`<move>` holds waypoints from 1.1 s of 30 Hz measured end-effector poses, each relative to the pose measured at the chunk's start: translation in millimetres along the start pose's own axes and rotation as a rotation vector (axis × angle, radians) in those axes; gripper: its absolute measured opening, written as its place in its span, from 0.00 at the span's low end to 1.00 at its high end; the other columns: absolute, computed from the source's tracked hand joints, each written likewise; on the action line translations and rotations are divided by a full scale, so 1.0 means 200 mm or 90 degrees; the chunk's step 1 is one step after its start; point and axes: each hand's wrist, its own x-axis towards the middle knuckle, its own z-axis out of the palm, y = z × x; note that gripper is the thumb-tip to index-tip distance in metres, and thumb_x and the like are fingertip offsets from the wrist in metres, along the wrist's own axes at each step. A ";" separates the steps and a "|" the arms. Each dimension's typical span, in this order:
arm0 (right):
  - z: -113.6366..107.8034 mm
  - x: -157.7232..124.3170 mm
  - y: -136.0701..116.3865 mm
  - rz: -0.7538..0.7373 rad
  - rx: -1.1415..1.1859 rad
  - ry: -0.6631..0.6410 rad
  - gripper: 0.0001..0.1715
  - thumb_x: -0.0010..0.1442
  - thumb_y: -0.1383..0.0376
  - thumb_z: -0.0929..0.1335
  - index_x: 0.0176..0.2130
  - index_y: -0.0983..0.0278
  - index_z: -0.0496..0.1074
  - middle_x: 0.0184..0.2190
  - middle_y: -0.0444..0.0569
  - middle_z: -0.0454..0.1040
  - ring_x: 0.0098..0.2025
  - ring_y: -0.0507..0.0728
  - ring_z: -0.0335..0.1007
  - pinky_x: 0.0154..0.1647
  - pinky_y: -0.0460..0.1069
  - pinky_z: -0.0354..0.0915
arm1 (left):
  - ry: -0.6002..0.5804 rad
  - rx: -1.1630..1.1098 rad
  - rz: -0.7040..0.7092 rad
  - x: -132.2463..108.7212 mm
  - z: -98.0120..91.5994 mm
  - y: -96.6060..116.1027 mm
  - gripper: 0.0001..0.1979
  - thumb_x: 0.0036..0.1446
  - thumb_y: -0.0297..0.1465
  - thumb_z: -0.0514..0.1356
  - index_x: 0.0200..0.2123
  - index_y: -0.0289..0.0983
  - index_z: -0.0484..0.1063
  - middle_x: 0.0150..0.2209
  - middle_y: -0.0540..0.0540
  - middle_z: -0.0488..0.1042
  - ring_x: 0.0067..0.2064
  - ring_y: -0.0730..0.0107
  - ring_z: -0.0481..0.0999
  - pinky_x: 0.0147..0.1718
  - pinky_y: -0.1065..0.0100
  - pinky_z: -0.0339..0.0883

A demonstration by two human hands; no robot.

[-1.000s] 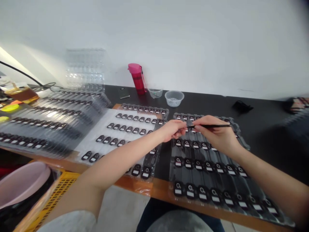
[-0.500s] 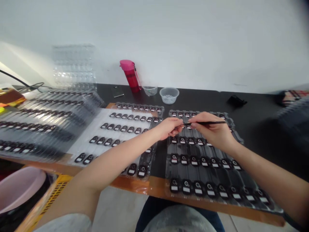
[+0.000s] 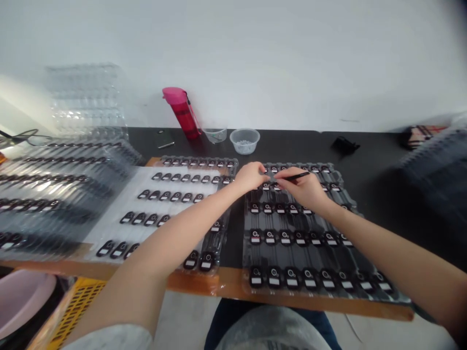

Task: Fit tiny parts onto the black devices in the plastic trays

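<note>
A clear tray (image 3: 262, 221) holds rows of small black parts with white labels. Over its upper left part, my right hand (image 3: 301, 187) grips a thin black pen-like tool (image 3: 298, 176), its tip pointing left toward my left hand. The fingers of my left hand (image 3: 253, 176) are bent together near the tray's upper left corner; anything between them is too small to make out. Left of this tray lies another tray (image 3: 213, 243) of similar black parts, with a white sheet (image 3: 109, 209) beneath some of them; my left forearm crosses it.
Small clear bowl (image 3: 244, 141) with tiny pieces, another clear bowl (image 3: 215, 135) and a pink bottle (image 3: 184, 114) stand near the wall. Stacked filled trays (image 3: 54, 184) lie left, more trays (image 3: 438, 170) right. A black object (image 3: 345, 145) sits at the back. A yellow crate (image 3: 78, 306) is below.
The camera view has shifted slightly. My right hand has moved left and up across the tray, and its tool is tilted more. My left hand has shifted toward the tray's upper left.
</note>
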 end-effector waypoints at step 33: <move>0.03 0.01 0.05 -0.042 -0.026 -0.005 0.08 0.56 0.64 0.67 0.34 0.63 0.76 0.36 0.50 0.76 0.39 0.57 0.72 0.43 0.52 0.68 | -0.033 0.188 -0.021 0.00 0.01 0.05 0.16 0.46 0.38 0.62 0.40 0.40 0.73 0.43 0.41 0.76 0.44 0.56 0.74 0.37 0.67 0.63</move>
